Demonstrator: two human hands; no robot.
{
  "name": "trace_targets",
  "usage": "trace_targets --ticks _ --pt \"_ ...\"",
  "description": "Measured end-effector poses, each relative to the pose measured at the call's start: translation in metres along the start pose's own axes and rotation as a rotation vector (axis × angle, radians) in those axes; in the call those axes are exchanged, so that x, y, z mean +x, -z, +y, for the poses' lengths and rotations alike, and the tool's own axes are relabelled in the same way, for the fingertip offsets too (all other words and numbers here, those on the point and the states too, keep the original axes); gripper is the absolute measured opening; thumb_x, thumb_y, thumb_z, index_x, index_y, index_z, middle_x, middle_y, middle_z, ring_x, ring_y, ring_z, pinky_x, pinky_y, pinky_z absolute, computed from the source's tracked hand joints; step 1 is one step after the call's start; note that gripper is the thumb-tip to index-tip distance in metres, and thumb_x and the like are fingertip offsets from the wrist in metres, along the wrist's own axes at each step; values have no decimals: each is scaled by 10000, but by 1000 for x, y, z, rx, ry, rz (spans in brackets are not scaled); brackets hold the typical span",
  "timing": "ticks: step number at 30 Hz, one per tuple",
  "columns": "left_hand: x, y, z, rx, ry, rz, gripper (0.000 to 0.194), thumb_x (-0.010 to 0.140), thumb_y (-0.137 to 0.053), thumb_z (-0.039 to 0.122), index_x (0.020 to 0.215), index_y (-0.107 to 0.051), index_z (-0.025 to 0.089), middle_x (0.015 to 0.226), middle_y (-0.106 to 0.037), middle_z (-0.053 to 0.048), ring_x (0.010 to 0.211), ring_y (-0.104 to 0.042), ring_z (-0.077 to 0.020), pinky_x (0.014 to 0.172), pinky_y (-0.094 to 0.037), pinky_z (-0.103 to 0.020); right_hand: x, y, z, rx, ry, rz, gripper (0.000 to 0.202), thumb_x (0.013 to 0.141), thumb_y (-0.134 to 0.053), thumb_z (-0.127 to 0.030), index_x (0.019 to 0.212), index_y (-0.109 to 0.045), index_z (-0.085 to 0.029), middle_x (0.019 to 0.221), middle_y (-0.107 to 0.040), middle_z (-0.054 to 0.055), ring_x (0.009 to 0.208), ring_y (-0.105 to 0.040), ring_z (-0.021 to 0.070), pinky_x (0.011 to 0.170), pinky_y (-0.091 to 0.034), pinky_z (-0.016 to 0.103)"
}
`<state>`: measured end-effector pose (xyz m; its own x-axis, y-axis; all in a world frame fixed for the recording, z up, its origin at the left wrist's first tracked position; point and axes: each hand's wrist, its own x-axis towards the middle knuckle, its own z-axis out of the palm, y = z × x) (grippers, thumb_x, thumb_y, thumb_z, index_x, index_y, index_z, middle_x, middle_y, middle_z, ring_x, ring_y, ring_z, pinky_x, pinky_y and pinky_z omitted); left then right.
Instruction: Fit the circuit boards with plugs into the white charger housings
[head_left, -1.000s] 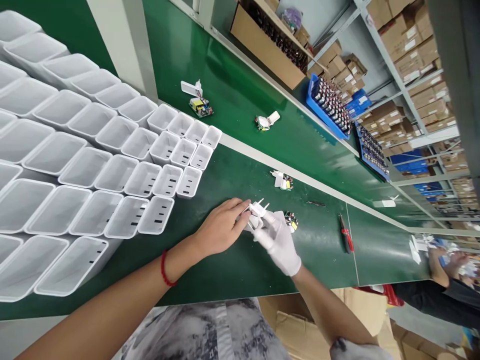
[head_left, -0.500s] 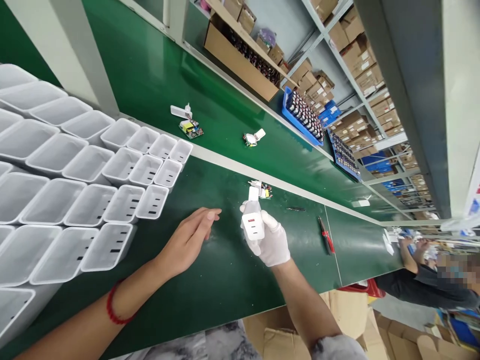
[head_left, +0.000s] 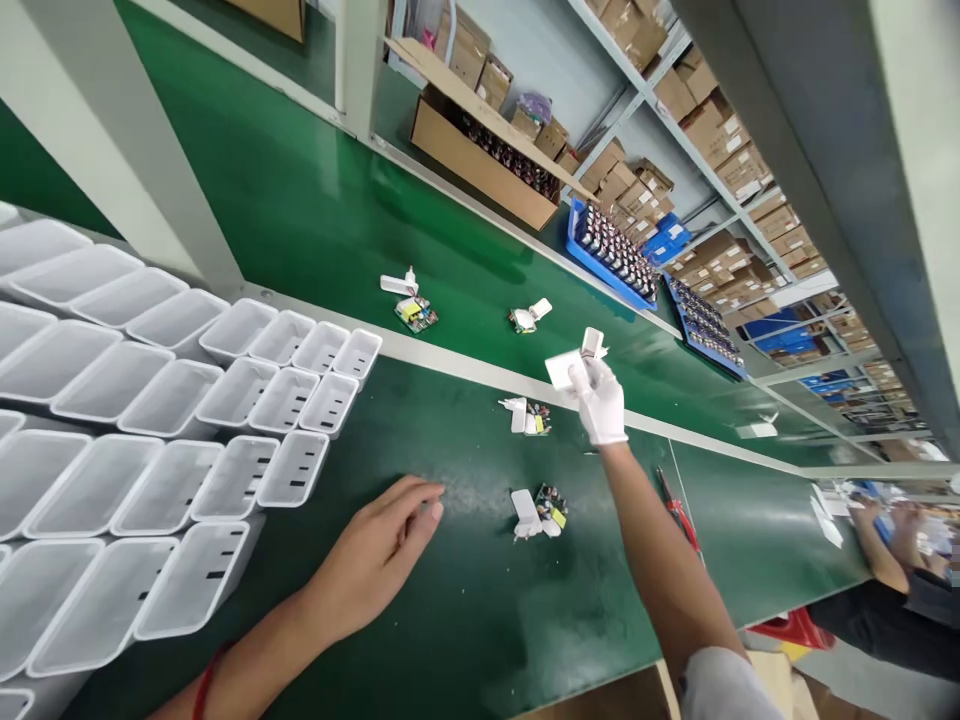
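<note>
My right hand [head_left: 600, 400], in a white glove, pinches a white charger housing [head_left: 564, 370] above the strip at the back of the green bench. A small white rimmed piece [head_left: 592, 342] shows just behind those fingers; whether it is joined to the housing I cannot tell. Bare, my left hand [head_left: 382, 550] rests over the bench with loosely bent fingers, the thumb apart and nothing visible in it. Between the hands lies a circuit board [head_left: 553, 508] beside a white plug part [head_left: 526, 512]. Another board with white parts [head_left: 519, 414] lies farther back.
Rows of white open charger housings [head_left: 292, 468] fill the left side. Two more board sets [head_left: 416, 314] lie on the raised rear surface. Red-handled pliers [head_left: 681, 520] lie right of my right arm. Blue trays [head_left: 611, 255] stand behind. A co-worker's hands [head_left: 889, 535] are far right.
My right hand has carried the white housing up and right, away from mid-bench, turning it so the port face no longer shows. The board beneath is now uncovered. The view has shifted; my left hand stays similar.
</note>
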<state>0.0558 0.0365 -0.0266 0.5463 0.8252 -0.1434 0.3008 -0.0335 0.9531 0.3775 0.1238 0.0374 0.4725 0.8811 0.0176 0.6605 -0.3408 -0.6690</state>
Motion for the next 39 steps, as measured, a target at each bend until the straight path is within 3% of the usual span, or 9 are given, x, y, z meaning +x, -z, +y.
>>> trace_targets --ticks 5,11,14,18,22,25,31,35,39 --pt "1 0 13 166 65 -13 437 978 -336 465 1245 -580 220 1147 -628 -86 696 -647 -141 662 -568 -282 77 12 20 -273 -79 151 511 841 -550 -372 1268 -598 -94 1134 -681 202 1070 -634 325 951 -464 429" --pt "30 8 52 576 52 -82 494 977 -293 350 1386 -503 168 1385 -545 -151 1148 -628 -309 912 -564 -451 86 17 13 -522 -53 270 710 899 -499 -491 1466 -362 -85 1389 -458 292 1247 -498 414 989 -403 540" --pt "54 6 64 786 50 -56 487 970 -317 271 1392 -501 112 1400 -528 -206 1231 -560 -374 969 -511 -536 97 -5 4 -582 45 88 580 934 -444 -548 1394 -494 -198 1247 -609 182 1182 -569 347 984 -422 475" --pt "65 14 71 978 24 -2 468 913 -429 176 1363 -538 115 1408 -521 -222 1263 -511 -411 990 -474 -557 126 -34 4 -589 117 -191 544 903 -562 -529 1301 -576 -159 1184 -657 162 1136 -605 317 965 -458 445" --pt "78 35 80 1055 37 158 490 874 -480 141 1359 -527 95 1417 -496 -237 1287 -458 -430 1026 -414 -557 147 -27 16 -555 208 -354 427 923 -610 -394 1286 -551 -176 1325 -562 113 1168 -573 257 979 -482 476" --pt "114 39 85 987 64 208 487 921 -482 236 1392 -476 116 1396 -505 -240 1292 -451 -399 1039 -380 -524 152 -12 23 -534 221 -382 332 925 -618 -331 1212 -593 -167 1240 -605 92 1077 -614 229 923 -522 448" --pt "199 18 64 935 90 269 657 885 -594 383 1438 -382 99 1218 -609 -256 1155 -538 -387 934 -434 -495 119 22 31 -415 244 -198 587 619 -835 -202 1180 -667 -161 1161 -652 163 1130 -584 385 992 -434 544" --pt "223 7 56 895 9 262 525 914 -573 309 1390 -443 130 1236 -608 -186 1223 -509 -327 985 -426 -478 66 49 29 -243 361 -167 704 635 -824 -395 1278 -596 -220 1394 -531 133 1337 -428 336 1106 -349 519" --pt "223 9 68 870 -7 297 519 921 -570 344 1371 -453 114 1199 -612 -164 1141 -570 -291 961 -465 -471 6 67 23 173 367 -351 674 739 -747 -508 1324 -556 -233 1277 -634 93 1185 -593 264 1033 -469 455"
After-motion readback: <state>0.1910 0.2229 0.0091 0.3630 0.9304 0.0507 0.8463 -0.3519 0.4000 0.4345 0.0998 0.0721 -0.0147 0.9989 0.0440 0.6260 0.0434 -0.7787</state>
